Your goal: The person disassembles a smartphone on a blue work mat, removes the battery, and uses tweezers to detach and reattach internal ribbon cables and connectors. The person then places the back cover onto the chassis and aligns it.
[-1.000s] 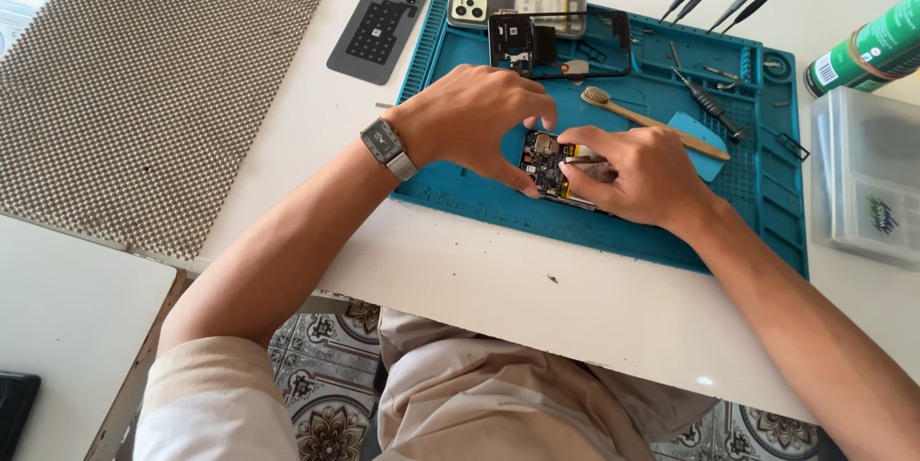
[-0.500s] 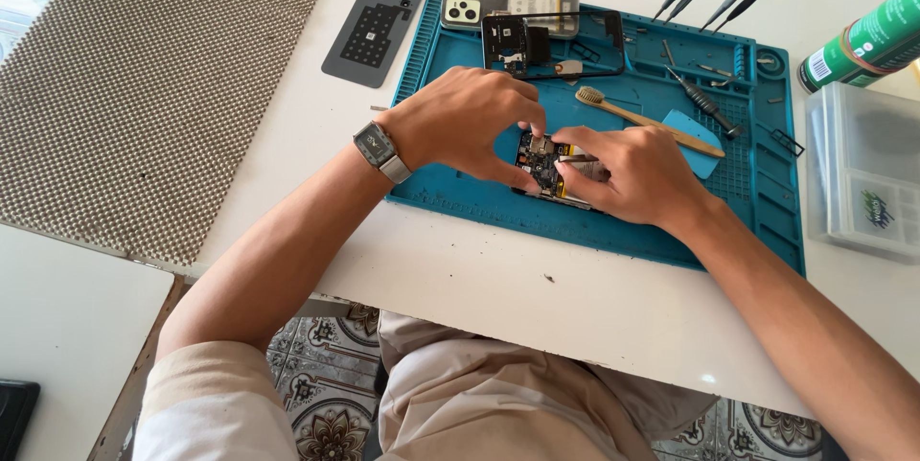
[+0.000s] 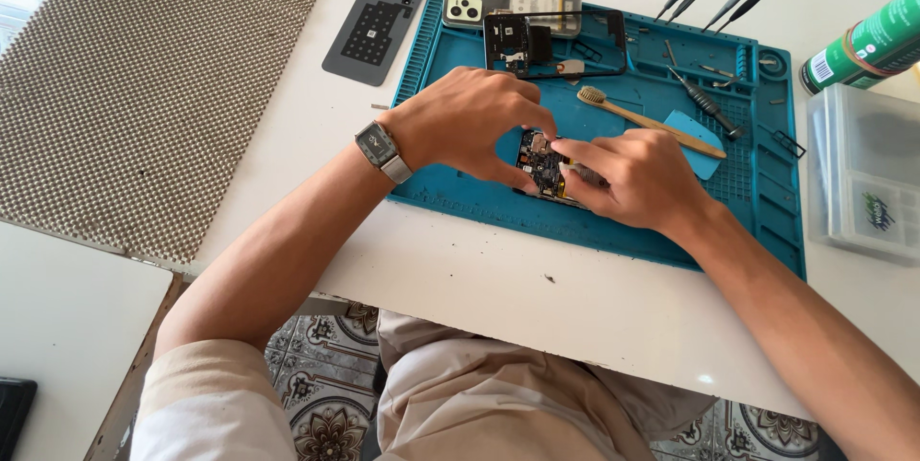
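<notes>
- My left hand (image 3: 470, 121) was curled over the top edge of the small circuit board (image 3: 542, 166), thumb and fingertips pinched on it, so it was closed on the board and nothing else.
- My right hand (image 3: 640, 176) met it from the other side, fingers drawn together at the board's lower right edge; I could not tell whether they also held a small part or tool there.
- The board sat low on the blue work mat (image 3: 767, 221), near its front edge, between my two hands and partly hidden by them.
- To do this well, I judged the left hand should only steady the board by its edges, leaving the components untouched.
- I judged the right fingers needed light, slow pressure, since the parts on such a board looked fine and easily bent.
- The wooden brush (image 3: 644, 120) lay just beyond my right hand, with a black screwdriver (image 3: 704, 102) near it, both within reach.
- The phone frame (image 3: 554, 42) lay at the mat's far edge, well apart from the board, and the grey back cover (image 3: 376, 25) rested off the mat to the left.
</notes>
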